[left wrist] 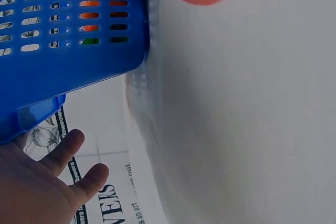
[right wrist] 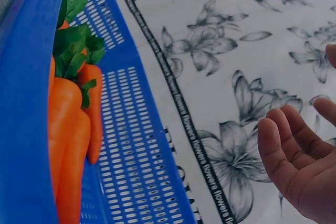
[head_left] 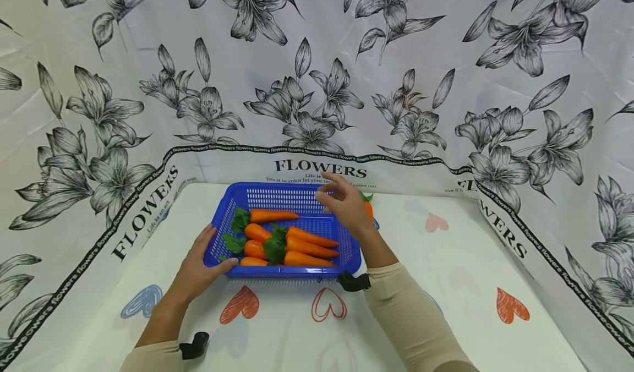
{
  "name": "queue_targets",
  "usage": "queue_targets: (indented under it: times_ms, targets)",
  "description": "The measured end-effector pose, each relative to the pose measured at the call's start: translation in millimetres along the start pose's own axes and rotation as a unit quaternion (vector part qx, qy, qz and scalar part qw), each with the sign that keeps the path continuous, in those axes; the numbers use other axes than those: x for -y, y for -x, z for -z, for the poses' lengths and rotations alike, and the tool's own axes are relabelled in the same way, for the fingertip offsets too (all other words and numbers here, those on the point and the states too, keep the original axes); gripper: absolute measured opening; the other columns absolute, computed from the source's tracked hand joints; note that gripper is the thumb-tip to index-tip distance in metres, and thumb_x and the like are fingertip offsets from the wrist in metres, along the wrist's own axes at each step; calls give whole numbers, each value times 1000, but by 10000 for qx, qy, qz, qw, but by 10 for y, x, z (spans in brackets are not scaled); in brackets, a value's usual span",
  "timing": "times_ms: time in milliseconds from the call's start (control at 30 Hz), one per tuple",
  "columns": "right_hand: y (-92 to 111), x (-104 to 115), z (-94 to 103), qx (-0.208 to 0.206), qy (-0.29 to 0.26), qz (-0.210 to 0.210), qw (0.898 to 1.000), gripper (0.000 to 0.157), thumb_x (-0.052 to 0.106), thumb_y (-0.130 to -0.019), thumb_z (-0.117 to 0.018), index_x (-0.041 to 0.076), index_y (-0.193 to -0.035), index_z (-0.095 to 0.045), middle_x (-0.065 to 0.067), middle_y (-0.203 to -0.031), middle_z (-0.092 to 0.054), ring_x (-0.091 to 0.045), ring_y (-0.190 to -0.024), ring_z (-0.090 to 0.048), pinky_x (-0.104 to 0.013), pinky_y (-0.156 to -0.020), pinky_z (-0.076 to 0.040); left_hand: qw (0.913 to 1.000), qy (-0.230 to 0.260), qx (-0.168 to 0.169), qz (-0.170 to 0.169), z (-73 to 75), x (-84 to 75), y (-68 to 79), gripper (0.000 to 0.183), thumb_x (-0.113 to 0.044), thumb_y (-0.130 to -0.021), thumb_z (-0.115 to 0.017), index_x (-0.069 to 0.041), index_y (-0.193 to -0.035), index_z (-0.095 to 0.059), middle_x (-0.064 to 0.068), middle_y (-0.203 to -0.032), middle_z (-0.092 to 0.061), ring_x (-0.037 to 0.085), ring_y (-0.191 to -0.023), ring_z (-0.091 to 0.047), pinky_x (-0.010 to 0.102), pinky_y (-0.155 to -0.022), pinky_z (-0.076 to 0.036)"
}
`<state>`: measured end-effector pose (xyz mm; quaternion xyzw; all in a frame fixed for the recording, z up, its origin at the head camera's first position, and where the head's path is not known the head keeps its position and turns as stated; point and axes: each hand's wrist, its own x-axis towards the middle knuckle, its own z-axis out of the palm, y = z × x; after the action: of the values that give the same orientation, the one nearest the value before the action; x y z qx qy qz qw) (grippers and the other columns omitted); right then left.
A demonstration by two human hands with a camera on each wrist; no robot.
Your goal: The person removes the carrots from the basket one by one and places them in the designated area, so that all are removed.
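Observation:
A blue plastic basket (head_left: 286,270) with slotted sides holds several orange carrots (head_left: 312,246) with green leafy tops. Most lie in its front part, and one carrot (head_left: 274,215) lies farther back. My left hand (head_left: 200,264) grips the basket's front left corner, thumb over the rim and fingers along the outside. In the left wrist view, two of its fingers (left wrist: 92,179) stick out straight below the rim. My right hand (head_left: 349,204) is raised over the right rim, fingers loosely bent and holding nothing. Another carrot (head_left: 369,211) stands partly hidden behind it, outside the basket.
The table is covered with a white cloth (head_left: 396,328) printed with red and blue hearts. Behind and at both sides hangs a white curtain (head_left: 317,53) with black flower drawings and lettering. Black straps (head_left: 354,281) are at both wrists.

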<state>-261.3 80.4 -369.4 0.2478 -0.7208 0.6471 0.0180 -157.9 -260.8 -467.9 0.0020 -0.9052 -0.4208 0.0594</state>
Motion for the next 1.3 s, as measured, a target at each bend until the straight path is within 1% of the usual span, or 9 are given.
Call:
queue_targets:
  times_ms: [100,267,400,633,767,867,1033,1167,1300]
  targets:
    - [-72,-76,-10,47,-75,-260,9996,54,28,-92,-68,19,-141,-49,-15,-113,-61,-27,-97,-63,-43,-78,-56,10000,14,-9,-36,-2,-6,-6,99,-43,-82,-73,-13,-156,-13,14,-160,-6,48,-139,-15,72,-101,-21]
    - [-176,-186,-35,141,-234,-729,9970,51,30,-91,-68,23,-139,-51,-14,-113,-61,-28,-98,-62,-54,-83,-52,10000,3,-26,-87,-11,-10,-10,100,-44,-82,-73,-11,-156,-14,15,-160,-6,49,-138,-15,72,-100,-21]
    - [-249,-266,-47,181,-467,-1022,9935,50,30,-92,-67,22,-138,-52,-15,-115,-60,-30,-97,-63,-57,-84,-50,9999,20,-22,-120,-16,4,-18,100,-46,-82,-73,-12,-156,-15,15,-160,-7,48,-138,-15,72,-100,-20]
    - [-363,-378,-59,253,-741,-1363,9876,46,30,-94,-64,20,-137,-52,-15,-118,-60,-32,-97,-64,-49,-80,-55,10000,2,-22,-62,-4,13,-37,100,-45,-82,-73,-14,-156,-14,13,-160,-6,47,-139,-14,72,-101,-20]
    - [-419,-459,-59,397,-996,-1567,9818,46,29,-95,-64,17,-138,-52,-24,-121,-58,-39,-101,-61,-51,-83,-53,10000,13,6,-33,2,3,-36,99,-43,-82,-73,-14,-156,-13,13,-160,-6,47,-139,-14,72,-101,-20]
    - [-445,-512,-60,537,-1104,-1744,9770,47,27,-94,-64,15,-138,-52,-24,-122,-57,-45,-107,-56,-55,-87,-50,10000,28,42,-9,-3,-2,-24,99,-43,-83,-73,-14,-156,-13,13,-160,-6,48,-139,-14,72,-101,-20]
    - [-469,-581,-59,886,-811,-1926,9739,51,28,-95,-64,13,-142,-49,-16,-125,-57,-38,-106,-59,-57,-92,-46,10000,28,39,-14,-12,8,-18,99,-42,-83,-73,-14,-156,-13,13,-160,-6,48,-139,-14,72,-101,-20]
    - [-487,-658,-58,1297,-447,-2032,9695,54,32,-93,-65,14,-142,-49,-20,-129,-55,-30,-105,-61,-57,-95,-43,10000,6,5,-42,-7,19,-19,98,-41,-83,-73,-14,-156,-13,13,-160,-6,48,-139,-15,72,-100,-20]
    - [-493,-753,-65,1603,-172,-2209,9619,55,36,-91,-67,17,-141,-51,-14,-129,-57,-35,-113,-56,-58,-97,-41,10000,17,7,-75,3,18,-6,99,-42,-83,-73,-13,-156,-14,13,-160,-6,48,-139,-15,72,-100,-20]
